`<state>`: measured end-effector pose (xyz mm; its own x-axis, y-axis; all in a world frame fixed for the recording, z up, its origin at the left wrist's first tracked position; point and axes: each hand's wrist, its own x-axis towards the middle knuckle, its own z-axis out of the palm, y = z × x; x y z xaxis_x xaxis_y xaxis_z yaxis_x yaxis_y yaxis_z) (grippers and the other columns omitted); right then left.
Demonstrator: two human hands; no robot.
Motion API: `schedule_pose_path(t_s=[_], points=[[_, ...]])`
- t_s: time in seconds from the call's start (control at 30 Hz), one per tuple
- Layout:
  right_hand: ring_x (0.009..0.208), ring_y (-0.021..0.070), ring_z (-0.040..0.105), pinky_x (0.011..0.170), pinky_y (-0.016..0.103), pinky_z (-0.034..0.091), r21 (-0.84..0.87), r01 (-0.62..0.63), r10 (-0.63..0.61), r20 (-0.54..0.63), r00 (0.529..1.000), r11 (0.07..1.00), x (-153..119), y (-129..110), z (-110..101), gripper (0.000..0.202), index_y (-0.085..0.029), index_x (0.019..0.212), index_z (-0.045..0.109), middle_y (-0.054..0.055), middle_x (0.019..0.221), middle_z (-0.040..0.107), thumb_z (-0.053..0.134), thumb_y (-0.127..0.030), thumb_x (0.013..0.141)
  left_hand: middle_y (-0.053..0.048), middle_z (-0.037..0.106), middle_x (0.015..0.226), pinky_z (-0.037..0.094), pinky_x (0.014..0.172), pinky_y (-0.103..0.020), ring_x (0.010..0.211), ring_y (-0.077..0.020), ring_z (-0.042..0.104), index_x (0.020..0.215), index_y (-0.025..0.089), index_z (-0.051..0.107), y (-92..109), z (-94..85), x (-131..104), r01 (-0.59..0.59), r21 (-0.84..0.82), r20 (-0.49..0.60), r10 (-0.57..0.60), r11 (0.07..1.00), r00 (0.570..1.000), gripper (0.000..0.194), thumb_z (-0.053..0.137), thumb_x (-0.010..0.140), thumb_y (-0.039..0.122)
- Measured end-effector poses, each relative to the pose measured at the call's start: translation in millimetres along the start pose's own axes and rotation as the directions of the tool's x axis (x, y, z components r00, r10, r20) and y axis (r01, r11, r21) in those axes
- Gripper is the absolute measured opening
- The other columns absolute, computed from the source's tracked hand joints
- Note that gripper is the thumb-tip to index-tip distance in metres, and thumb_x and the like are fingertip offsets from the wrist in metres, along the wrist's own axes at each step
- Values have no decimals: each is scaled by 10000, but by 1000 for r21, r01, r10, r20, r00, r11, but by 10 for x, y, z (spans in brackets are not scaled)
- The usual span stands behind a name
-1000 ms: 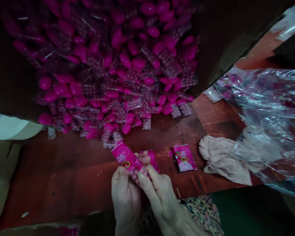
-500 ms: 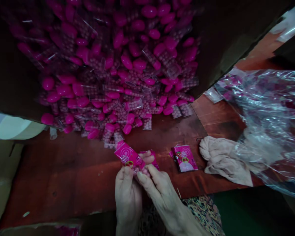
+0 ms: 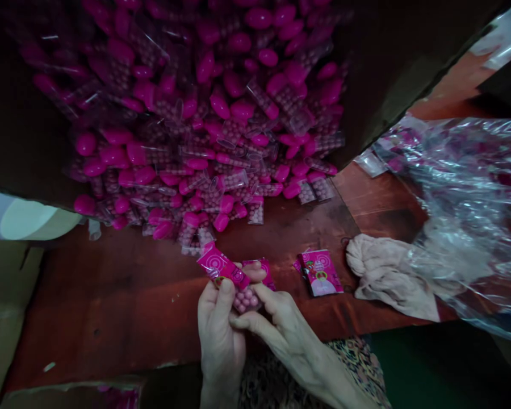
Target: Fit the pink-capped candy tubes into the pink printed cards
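Note:
Near the table's front edge, my left hand (image 3: pixel 221 329) is closed on a pink printed wrapper (image 3: pixel 221 268), its thumb on top. My right hand (image 3: pixel 281 324) pinches a clear tube of pale pink balls (image 3: pixel 246 299), which lies against the wrapper between both hands. Behind my right fingertips lies another pink packet (image 3: pixel 266 274), partly hidden. To the right sits a small stack of pink printed packets (image 3: pixel 322 274). A large heap of clear tubes with bright pink caps (image 3: pixel 221 142) spreads beyond my hands.
Dark box walls (image 3: pixel 392 74) flank the heap. At right are a crumpled beige cloth (image 3: pixel 387 275) and a big clear plastic bag (image 3: pixel 477 227). A white bowl (image 3: pixel 34 220) stands at left on the reddish table (image 3: pixel 111 307).
My left thumb has shifted on the wrapper, and my right thumb has moved down, so more of the pale pink balls show. The camera view has shifted slightly.

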<state>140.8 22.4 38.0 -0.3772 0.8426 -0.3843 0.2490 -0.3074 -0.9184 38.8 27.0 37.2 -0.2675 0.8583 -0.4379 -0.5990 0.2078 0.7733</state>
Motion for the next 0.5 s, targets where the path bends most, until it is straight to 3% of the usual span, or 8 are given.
schedule_pose_path(t_s=[0.23, 0.43, 0.5], points=[[705, 126, 501, 653, 234, 379, 32, 36, -37, 37, 999, 999, 33, 30, -20, 127, -202, 835, 597, -29, 751, 571, 547, -315, 863, -77, 714, 731, 529, 698, -320, 732, -202, 670, 815, 136, 684, -4, -12, 3, 71, -19, -1, -71, 997, 997, 227, 624, 760, 349], [525, 89, 438, 517, 208, 352, 118, 81, -78, -29, 997, 990, 33, 120, 4, 200, -179, 780, 587, -48, 589, 484, 474, -301, 892, -80, 717, 817, 430, 401, -182, 519, -113, 591, 915, 155, 669, -37, 2, -67, 115, 26, 76, -116, 993, 990, 261, 568, 803, 368], [500, 85, 429, 491, 203, 347, 144, 105, -102, -28, 994, 984, 40, 107, -8, 198, -176, 804, 582, -52, 566, 472, 460, -302, 895, -68, 716, 802, 407, 372, -173, 453, -88, 543, 910, 170, 668, -47, 1, -82, 127, 16, 89, -127, 992, 988, 256, 581, 792, 380]])
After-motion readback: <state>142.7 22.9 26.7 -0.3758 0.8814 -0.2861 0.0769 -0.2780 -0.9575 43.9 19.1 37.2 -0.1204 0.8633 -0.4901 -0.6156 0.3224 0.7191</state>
